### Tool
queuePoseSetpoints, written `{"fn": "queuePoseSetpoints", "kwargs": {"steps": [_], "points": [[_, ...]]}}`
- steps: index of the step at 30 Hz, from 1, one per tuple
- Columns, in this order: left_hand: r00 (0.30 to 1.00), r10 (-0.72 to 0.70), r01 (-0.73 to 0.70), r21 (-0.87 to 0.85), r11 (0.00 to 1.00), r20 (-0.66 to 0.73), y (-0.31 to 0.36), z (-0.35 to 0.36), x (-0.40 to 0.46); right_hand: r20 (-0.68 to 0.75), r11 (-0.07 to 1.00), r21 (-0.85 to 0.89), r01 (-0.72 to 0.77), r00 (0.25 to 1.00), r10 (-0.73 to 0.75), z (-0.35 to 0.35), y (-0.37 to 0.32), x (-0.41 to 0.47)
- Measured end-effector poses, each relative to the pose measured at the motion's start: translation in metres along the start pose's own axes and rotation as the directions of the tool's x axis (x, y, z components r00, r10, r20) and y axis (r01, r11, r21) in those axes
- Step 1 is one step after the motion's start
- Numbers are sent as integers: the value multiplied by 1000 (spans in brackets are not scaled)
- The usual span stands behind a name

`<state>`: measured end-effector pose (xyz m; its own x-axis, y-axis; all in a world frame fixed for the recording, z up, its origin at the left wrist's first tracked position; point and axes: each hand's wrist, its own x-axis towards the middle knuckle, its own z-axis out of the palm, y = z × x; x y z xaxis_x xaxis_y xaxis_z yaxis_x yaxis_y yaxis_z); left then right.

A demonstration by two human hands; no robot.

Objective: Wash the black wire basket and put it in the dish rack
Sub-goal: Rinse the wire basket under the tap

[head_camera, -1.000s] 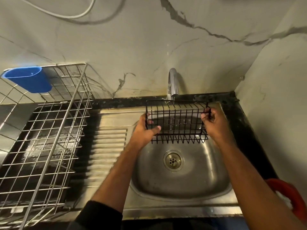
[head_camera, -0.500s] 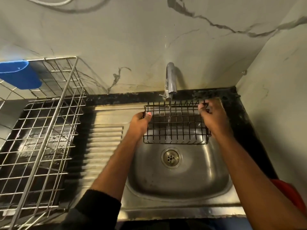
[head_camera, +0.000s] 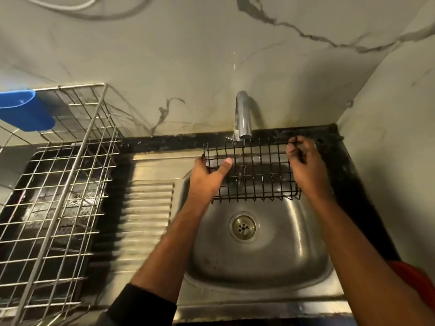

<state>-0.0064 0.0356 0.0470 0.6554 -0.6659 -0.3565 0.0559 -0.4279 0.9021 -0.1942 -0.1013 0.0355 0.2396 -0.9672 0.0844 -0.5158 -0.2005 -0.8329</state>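
Head view: a person rinses a black wire basket (head_camera: pixel 251 171) over a steel sink (head_camera: pixel 259 245), both arms reaching in from below.
Basket: held in the air under the tap (head_camera: pixel 242 116), above the bowl and the drain (head_camera: pixel 242 227), its grid face turned up toward the camera.
Water: a thin stream falls from the spout through the mesh near the middle (small and partly blurred).
Left hand (head_camera: pixel 207 177): grips the basket's left end, thumb laid over the front wires, fingers hidden behind.
Right hand (head_camera: pixel 306 165): holds the right end, fingers curled round the top corner wires.
Dish rack (head_camera: pixel 58 184): stands well apart to the left, past the ribbed drainboard (head_camera: pixel 148 208), a blue cup (head_camera: pixel 26 111) hooked on its far rim.
Step in hand: rinsing, judged about midway; the rack is not yet reached.
Doing it well: probably tilt and turn the basket so the stream crosses every wire and corner, keep both ends gripped firmly (wet wire likely slips), then shake it off over the bowl before carrying it left.
Risk: dripping across the drainboard, or catching wires on the rack.
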Motion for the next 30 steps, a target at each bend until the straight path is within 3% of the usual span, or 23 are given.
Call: {"fn": "queuePoseSetpoints", "kwargs": {"steps": [6, 10, 17, 24, 26, 27, 30], "points": [[996, -67, 66, 9, 998, 62, 4, 11, 8, -43, 998, 9, -68, 997, 68, -6, 15, 1], [988, -84, 95, -82, 992, 129, 11, 20, 14, -110, 991, 50, -128, 985, 133, -17, 24, 4], [991, -96, 109, -145, 983, 93, 14, 25, 18, -104, 981, 68, -182, 976, 189, -24, 33, 5], [998, -63, 59, -143, 988, -21, -3, 14, 17, -43, 992, 47, -118, 992, 120, -16, 25, -1], [998, 50, -54, -75, 996, -48, -5, 7, 15, -64, 991, 76, -109, 991, 114, -15, 18, -3], [995, 99, -100, -34, 994, -27, -4, 4, 15, -69, 991, 85, -106, 991, 112, -14, 17, -2], [997, 69, -69, 20, 997, 35, -6, -2, 18, -33, 992, 51, -119, 992, 121, -11, 15, -1]]}}
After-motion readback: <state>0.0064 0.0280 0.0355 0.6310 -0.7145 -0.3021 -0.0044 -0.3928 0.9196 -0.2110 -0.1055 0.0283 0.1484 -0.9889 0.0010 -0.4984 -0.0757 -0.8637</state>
